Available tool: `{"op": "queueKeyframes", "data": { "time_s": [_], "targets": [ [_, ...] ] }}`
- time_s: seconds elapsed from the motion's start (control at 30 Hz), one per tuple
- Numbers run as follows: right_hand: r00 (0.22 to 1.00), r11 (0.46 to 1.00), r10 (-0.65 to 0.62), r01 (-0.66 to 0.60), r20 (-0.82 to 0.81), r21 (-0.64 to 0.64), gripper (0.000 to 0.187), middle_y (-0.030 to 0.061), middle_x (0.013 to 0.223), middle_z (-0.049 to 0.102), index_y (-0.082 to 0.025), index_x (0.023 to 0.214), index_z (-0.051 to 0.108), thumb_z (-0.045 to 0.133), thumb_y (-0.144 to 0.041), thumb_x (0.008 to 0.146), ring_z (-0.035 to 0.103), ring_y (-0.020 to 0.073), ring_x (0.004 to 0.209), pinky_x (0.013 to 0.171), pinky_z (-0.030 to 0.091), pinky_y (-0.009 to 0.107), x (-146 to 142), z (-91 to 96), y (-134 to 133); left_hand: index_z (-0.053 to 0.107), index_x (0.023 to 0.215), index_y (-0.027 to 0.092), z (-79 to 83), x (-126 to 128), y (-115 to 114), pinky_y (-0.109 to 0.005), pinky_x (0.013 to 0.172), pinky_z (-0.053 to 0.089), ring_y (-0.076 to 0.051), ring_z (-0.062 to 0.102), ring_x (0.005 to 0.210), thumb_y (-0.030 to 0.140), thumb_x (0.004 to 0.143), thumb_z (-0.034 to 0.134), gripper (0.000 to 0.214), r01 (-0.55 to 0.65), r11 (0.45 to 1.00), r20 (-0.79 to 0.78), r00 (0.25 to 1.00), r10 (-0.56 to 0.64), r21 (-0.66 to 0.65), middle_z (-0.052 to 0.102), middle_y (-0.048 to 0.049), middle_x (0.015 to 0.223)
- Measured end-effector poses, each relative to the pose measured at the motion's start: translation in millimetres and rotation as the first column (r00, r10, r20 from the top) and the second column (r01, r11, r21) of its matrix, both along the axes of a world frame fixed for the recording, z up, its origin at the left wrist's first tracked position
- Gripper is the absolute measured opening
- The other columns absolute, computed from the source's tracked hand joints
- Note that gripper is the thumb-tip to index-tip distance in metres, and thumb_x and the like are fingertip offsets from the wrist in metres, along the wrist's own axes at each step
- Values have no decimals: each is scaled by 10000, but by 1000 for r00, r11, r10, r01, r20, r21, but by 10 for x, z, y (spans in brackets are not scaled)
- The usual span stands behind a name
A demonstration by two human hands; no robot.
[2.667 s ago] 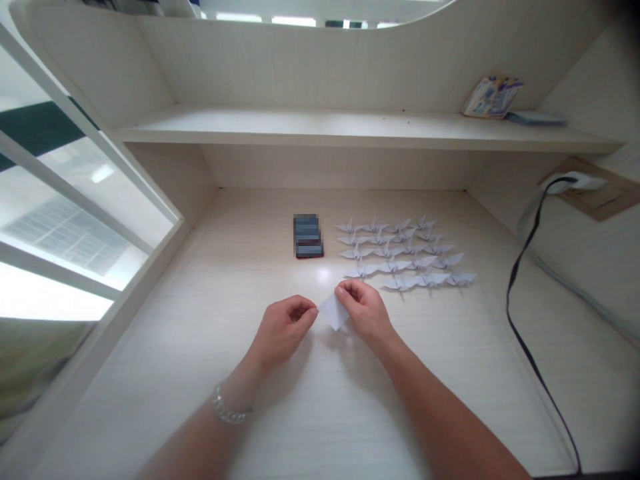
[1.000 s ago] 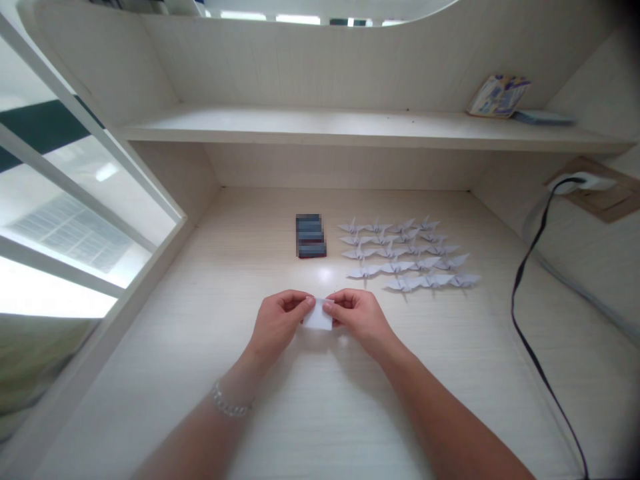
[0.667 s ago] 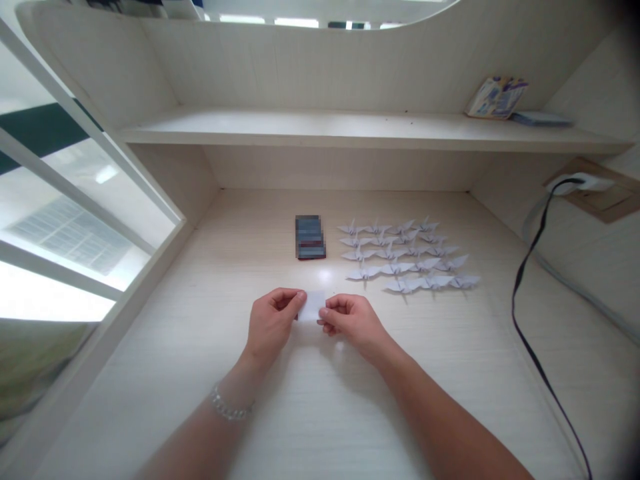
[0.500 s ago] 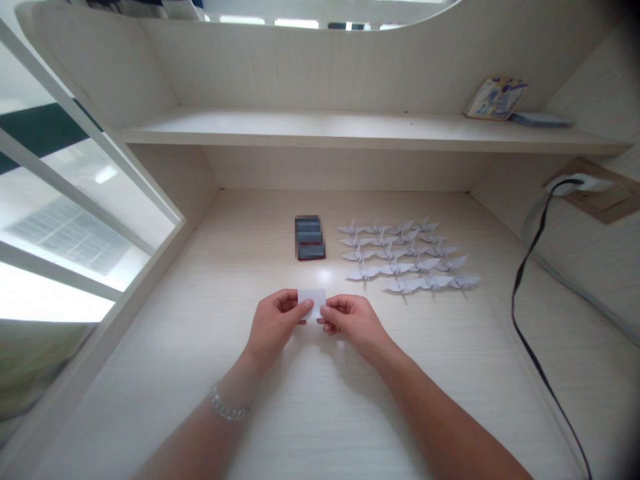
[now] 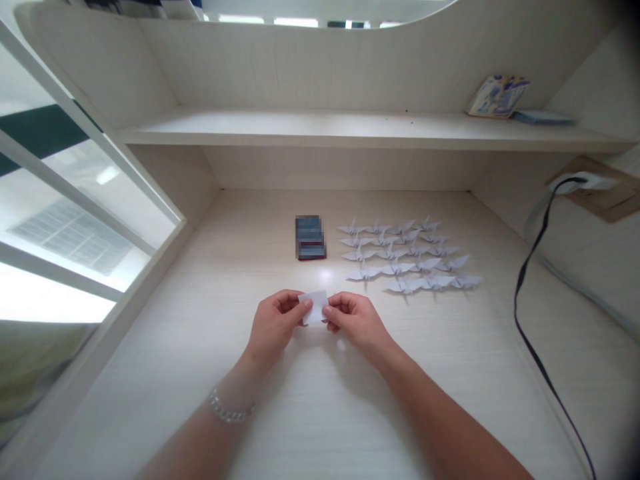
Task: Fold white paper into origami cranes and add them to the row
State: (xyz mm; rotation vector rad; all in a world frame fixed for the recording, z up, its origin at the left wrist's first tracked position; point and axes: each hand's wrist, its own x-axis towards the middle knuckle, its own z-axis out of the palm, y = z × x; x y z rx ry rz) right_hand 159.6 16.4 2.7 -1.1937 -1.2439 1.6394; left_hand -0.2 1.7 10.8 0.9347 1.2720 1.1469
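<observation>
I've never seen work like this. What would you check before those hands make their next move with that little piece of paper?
1. Grip: ok. The left hand and right hand both pinch the small piece of pale paper.
2. Paper edges lined up: cannot tell. Fingers cover part of it.
3. Room for the hands: ok. The rows of paper cranes lie apart from them.
4. Blurred dark block: ok. It sits apart from the hands, though what it is cannot be told.
5. Black cable: ok. It runs well off to the right of the hands.

Paper (image 5: pixel 315 307) now a smaller rectangle
</observation>
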Motion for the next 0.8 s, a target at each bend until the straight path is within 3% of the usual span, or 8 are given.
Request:
{"op": "queueKeyframes", "data": {
  "time_s": [0.23, 0.6, 0.8],
  "targets": [
    [999, 999, -34, 35, -38, 41, 207, 18, 719, 646, -153, 777, 626, 660, -346, 712, 588, 126, 636, 541, 483, 229, 17, 4, 1, 667, 761, 111, 34, -34, -4, -204, 515, 451, -101, 547, 536, 273, 666, 718, 194, 72, 997, -72, 995, -69, 40, 626, -21, 598],
    [998, 1000, -8, 7, -62, -5, 213, 6, 677, 632, -161, 741, 626, 687, -355, 679, 568, 121, 593, 513, 472, 231, 32, 30, -14, 676, 785, 119, 88, -73, -14, -251, 551, 492, -136, 586, 589, 268, 680, 699, 184, 127, 992, -36, 991, -127, 19, 661, -55, 670],
    [999, 999, 31, -32, -26, -25, 196, 5, 619, 619, -146, 703, 656, 696, -334, 664, 552, 110, 540, 486, 452, 230, 27, 59, -28, 680, 787, 125, 76, -85, -15, -238, 550, 470, -129, 576, 592, 268, 694, 683, 171, 207, 978, -113, 972, -205, 3, 660, -57, 689]
  ]
}}
